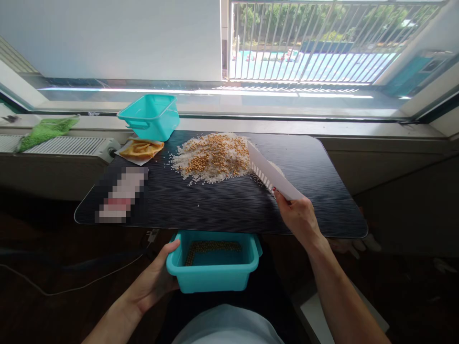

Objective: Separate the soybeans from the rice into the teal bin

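My right hand (pixel 297 215) is closed on the near end of a white slotted scoop (pixel 268 173), which rests tilted on the black tabletop (pixel 222 205) at the right edge of a pile of rice mixed with yellow beans (pixel 213 157). My left hand (pixel 156 279) grips the left wall of a teal tub (pixel 215 263) held below the table's near edge, over my lap. A layer of yellow beans (pixel 211 247) lies in that tub.
A second teal tub (pixel 150 116) stands tilted at the table's back left by the window sill. An orange cloth on white paper (pixel 141 149) lies beside it. A green cloth (pixel 46 130) rests on the radiator at left. A blurred flat item (pixel 122 195) lies at the table's left.
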Tool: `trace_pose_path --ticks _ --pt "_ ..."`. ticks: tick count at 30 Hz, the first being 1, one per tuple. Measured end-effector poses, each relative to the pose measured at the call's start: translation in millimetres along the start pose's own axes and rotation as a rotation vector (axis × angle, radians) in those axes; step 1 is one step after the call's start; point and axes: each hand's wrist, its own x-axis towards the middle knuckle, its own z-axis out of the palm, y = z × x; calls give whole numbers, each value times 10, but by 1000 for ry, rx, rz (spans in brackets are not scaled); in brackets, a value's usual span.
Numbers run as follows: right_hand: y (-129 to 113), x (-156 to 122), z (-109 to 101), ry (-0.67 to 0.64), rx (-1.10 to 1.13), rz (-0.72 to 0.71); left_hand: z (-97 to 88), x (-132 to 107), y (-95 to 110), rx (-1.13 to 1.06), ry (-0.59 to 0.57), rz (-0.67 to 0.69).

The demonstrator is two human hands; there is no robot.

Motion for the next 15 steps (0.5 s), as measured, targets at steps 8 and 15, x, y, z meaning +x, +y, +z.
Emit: trace_pose_path --ticks 8,15 --pt "-80 104 134 -116 76 9 34 -22 13 7 13 1" --pt "-143 100 115 -200 163 -1 6 0 9 1 -23 -2"
